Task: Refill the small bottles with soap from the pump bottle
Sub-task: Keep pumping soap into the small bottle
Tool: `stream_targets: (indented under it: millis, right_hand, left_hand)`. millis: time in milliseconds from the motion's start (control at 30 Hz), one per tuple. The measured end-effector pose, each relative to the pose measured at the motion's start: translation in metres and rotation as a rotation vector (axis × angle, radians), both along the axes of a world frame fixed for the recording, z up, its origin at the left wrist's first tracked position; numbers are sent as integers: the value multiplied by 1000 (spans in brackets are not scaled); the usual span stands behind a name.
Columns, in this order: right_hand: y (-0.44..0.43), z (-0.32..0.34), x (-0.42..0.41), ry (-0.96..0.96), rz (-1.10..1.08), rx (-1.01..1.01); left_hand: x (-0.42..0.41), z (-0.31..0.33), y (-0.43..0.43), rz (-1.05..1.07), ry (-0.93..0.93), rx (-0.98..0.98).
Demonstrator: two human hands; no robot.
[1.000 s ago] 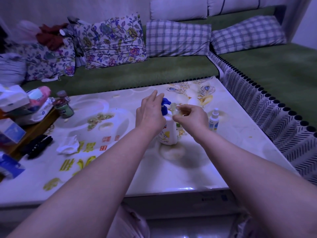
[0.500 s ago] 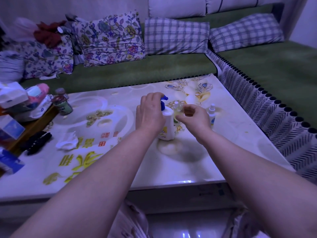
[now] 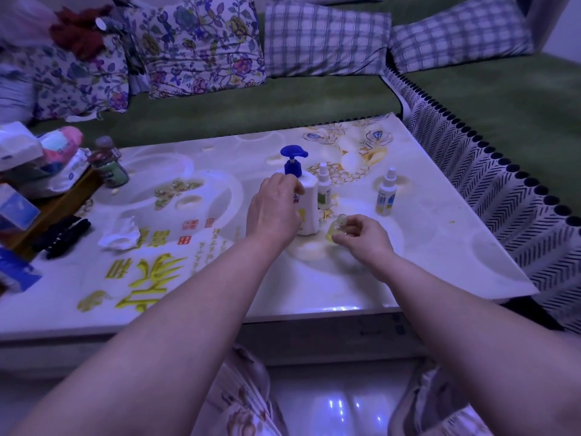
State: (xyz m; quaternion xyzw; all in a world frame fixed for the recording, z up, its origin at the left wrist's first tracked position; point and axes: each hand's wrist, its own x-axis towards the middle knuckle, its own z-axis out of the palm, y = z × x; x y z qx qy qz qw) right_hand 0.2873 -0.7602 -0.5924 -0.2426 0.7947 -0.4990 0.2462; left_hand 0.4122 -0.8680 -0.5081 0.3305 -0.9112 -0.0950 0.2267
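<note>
1. My left hand [image 3: 274,209] wraps around the body of the pump bottle [image 3: 306,202], fingers curled against its near side, steadying it upright on the worktop [image 3: 440,247]. The blue pump head [image 3: 294,152] stands free above my knuckles; nothing presses it.
2. My right hand [image 3: 361,236] pinches a small clear bottle [image 3: 335,229] just right of the pump bottle's base, low over the worktop. It looks yellowish inside, so I judge it holds some soap, though I cannot tell how full it is or whether its cap is on.
3. Two more small bottles with white spray tops stand upright: one [image 3: 323,187] just behind the pump bottle on its right, the other [image 3: 386,193] farther right, apart from both hands.
4. My reading: one small bottle is in hand, likely at or near its fill. The two standing bottles look capped; whether they are filled I cannot tell.
</note>
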Motion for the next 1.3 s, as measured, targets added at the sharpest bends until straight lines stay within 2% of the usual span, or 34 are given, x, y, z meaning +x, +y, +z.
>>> stream_targets:
  millis: [200,333,633,767,967,1067,1200,1300]
  right_hand:
    - [2,-15,6,208,80,203]
    - [-3,-9,3,272,86,216]
    - [-1,-13,-3,226,14,177]
    - [0,-10,-5,201,57,219]
    - [-2,7,-5,225,-16,143]
    - [-8,29,-2,249,-106,21]
    - [-26,62,-1,320,-120,-73]
    - [-37,80,0,332,-106,-41]
  left_hand:
    - [-2,-12,-3,-15,-36,28]
    - [-3,-14,-6,-17,-33,23]
    - [-6,-15,-8,-27,-12,37]
    - [-7,-15,-7,-29,-11,33]
    - [-6,-6,-8,-34,24,12]
    - [-7,2,-10,-7,102,-18]
    - [-11,16,-18,48,238,-109]
    - [-15,27,-26,62,180,-108]
